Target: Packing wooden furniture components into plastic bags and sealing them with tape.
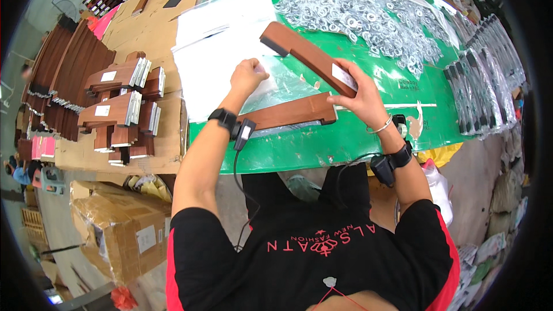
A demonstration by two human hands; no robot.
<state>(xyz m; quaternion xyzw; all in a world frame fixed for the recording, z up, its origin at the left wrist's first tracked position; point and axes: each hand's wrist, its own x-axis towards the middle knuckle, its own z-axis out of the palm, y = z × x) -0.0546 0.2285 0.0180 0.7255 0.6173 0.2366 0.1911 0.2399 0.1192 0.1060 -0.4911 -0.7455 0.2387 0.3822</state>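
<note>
My right hand grips the near end of a reddish-brown wooden piece, which is tilted up to the left above the table. A white label shows on the piece close to my fingers. My left hand is closed in a pinch over white sheets; what its fingertips hold, if anything, I cannot make out. Beside it a clear plastic bag lies on the green tabletop. Between my forearms a second brown wooden piece rests on plastic.
Small plastic-wrapped metal rings are heaped at the far right. Bagged dark parts line the right edge. Labelled wooden pieces stand stacked on the left, before taller brown stacks. A taped cardboard box sits lower left.
</note>
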